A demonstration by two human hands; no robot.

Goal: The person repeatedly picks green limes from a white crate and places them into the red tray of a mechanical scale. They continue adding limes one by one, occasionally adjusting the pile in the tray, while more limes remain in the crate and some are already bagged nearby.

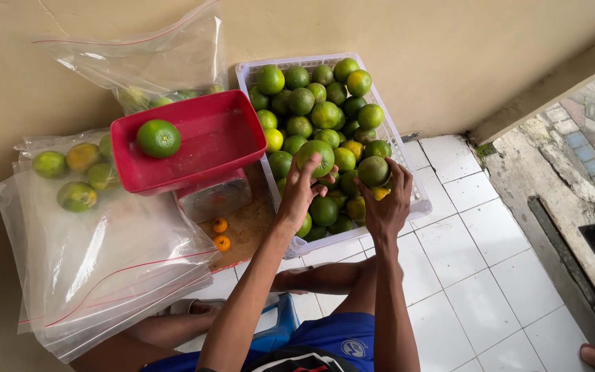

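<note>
Green citrus fruits, two of them, are up in the hands over the near end of the white basket [408,180]. One big green fruit [317,156] sits against the left hand [299,196], fingers curled up around its underside, palm cupping it from below so it can't roll off. A duller green fruit [373,170] is in the right hand [387,207], thumb and fingers wrapped round its sides, lifted just clear of the heap. Both hands are grasping, side by side, close but not touching each other.

Under them, the basket is heaped with green and yellow-green fruit right to its far rim against the wall. Just beside its left edge stands a scale [215,196] with a red tray [208,148] on top, one lone green fruit [158,138] resting in the tray's far left corner. Two small orange fruits [221,233] lie on the board at the scale's near side. Further left, clear zip bags [98,255] are stacked flat on the floor, a few fruits already inside the top one.
</note>
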